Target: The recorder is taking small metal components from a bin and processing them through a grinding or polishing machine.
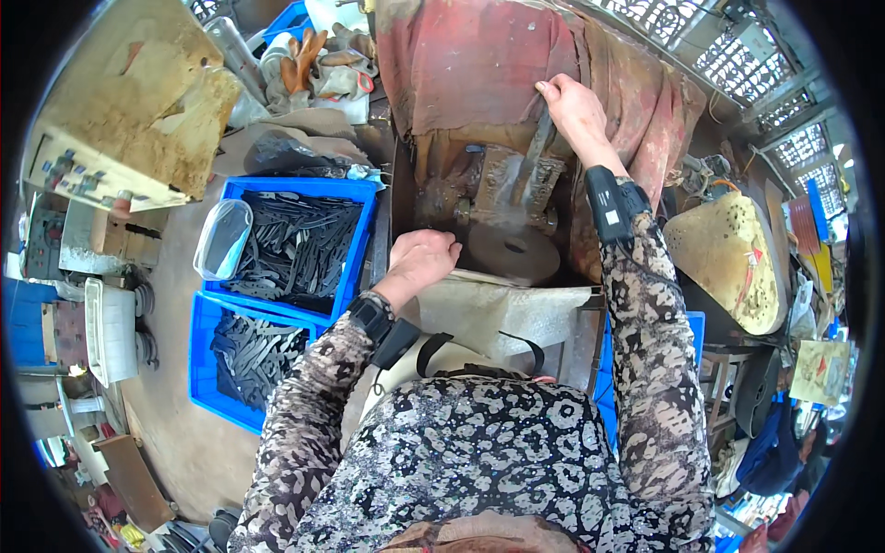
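My right hand (576, 109) is closed on the upper end of a flat metal bar (534, 157), which slants down into a wet, dirty machine. Below the bar lies a dark round grinding wheel (516, 247) with a hole at its centre. My left hand (423, 262) is curled closed just left of the wheel, apart from it; what its fingers hold, if anything, is hidden. A pale wet sheet (502, 311) hangs over the machine's near edge.
At left, two blue crates (367, 230) hold many dark flat metal pieces (300, 241), with a clear plastic tub (223, 240) on the upper crate's edge. A stained red cloth (479, 69) drapes behind the machine. Gloves (304, 63) lie at the back left; a padded stool (728, 258) stands right.
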Motion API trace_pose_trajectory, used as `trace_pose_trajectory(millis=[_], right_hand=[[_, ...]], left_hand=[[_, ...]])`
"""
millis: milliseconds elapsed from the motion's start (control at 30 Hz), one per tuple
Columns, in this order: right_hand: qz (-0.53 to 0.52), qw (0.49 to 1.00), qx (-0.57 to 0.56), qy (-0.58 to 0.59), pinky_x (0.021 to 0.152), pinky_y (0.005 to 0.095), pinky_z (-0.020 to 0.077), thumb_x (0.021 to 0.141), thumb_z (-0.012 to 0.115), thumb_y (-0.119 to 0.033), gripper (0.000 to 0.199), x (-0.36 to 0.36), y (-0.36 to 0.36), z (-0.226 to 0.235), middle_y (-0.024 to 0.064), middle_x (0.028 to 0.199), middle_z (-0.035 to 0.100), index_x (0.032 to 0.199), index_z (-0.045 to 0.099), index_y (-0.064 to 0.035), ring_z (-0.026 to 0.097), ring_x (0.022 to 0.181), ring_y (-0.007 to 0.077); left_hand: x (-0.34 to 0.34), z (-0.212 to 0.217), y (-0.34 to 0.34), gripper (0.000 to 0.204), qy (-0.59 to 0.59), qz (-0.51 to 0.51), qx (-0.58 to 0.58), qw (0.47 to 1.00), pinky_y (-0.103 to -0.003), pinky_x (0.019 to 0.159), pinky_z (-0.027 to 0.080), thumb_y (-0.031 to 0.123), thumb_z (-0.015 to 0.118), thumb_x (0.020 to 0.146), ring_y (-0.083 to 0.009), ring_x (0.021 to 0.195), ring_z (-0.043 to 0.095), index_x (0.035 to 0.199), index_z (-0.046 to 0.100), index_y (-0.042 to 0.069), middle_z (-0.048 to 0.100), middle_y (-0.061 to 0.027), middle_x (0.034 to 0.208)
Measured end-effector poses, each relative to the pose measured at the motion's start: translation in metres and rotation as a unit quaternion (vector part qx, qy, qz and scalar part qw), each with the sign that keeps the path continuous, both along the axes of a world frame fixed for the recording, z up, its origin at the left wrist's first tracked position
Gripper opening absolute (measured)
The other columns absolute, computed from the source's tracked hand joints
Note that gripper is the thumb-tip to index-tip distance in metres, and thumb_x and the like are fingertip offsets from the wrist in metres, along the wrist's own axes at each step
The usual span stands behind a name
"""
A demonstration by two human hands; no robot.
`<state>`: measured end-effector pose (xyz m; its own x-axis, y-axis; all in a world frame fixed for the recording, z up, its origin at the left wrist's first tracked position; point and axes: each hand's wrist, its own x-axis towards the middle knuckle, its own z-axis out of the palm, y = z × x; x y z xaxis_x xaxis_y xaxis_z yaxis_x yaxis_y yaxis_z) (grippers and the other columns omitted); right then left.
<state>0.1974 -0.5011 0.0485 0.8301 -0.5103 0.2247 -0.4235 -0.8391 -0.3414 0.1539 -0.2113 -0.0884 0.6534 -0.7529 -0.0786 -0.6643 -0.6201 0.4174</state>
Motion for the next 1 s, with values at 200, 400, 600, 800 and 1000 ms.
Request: trace_pose_trajectory(millis=[200,400,600,800,1000], right_hand=[[0.0,1.0,-0.003,-0.004,0.086,0.0478,0.0484,0.092,0.052,-0.045,0.04,0.009,-0.009,-0.006,0.0167,0.106,0.068,0.103,0.066,-0.0094,0.062,0.104,0.0376],[-0.011,0.999,0.031,-0.006,0.084,0.0439,0.0477,0.091,0.056,-0.043,0.037,0.002,0.002,0.003,0.0178,0.099,0.068,0.1,0.066,-0.0083,0.063,0.1,0.035],[0.056,0.983,0.141,-0.107,0.066,0.032,0.0488,0.089,0.064,-0.03,0.028,-0.129,0.055,-0.021,0.0097,0.08,0.067,0.099,0.067,-0.0047,0.064,0.073,0.0181],[0.067,0.938,0.324,-0.102,0.052,0.0217,0.0424,0.087,0.07,-0.015,0.015,-0.257,0.133,-0.062,-0.0046,0.071,0.063,0.097,0.069,-0.004,0.051,0.058,0.0031],[0.052,0.93,0.364,-0.001,0.063,0.0308,0.0517,0.083,0.071,-0.02,0.017,-0.291,0.157,-0.084,0.012,0.08,0.07,0.095,0.07,-0.0071,0.067,0.068,0.0216]], left_hand=[[0.001,-0.001,-0.002,0.032,-0.034,0.0,-0.011,0.999,-0.043,0.076,0.053,0.034,0.049,0.092,-0.0299,0.085,0.067,0.078,0.067,0.012,0.069,-0.012,0.082],[0.009,-0.006,0.001,0.027,0.051,0.022,-0.024,0.998,-0.043,0.088,0.051,0.028,0.054,0.089,-0.0327,0.099,0.064,0.103,0.067,0.008,0.068,-0.0163,0.098],[0.031,-0.02,-0.003,0.044,-0.029,-0.006,-0.209,0.977,-0.045,0.093,0.049,0.017,0.06,0.085,-0.0395,0.106,0.059,0.126,0.055,0.001,0.061,-0.0243,0.115],[0.046,-0.006,-0.038,0.038,-0.102,-0.054,-0.182,0.977,-0.048,0.09,0.048,0.014,0.06,0.086,-0.0405,0.105,0.059,0.122,0.055,0.001,0.062,-0.025,0.11],[0.056,-0.02,-0.054,0.019,-0.104,-0.196,0.07,0.973,-0.044,0.079,0.053,0.012,0.053,0.087,-0.0353,0.09,0.066,0.099,0.065,0.003,0.068,-0.019,0.093]])
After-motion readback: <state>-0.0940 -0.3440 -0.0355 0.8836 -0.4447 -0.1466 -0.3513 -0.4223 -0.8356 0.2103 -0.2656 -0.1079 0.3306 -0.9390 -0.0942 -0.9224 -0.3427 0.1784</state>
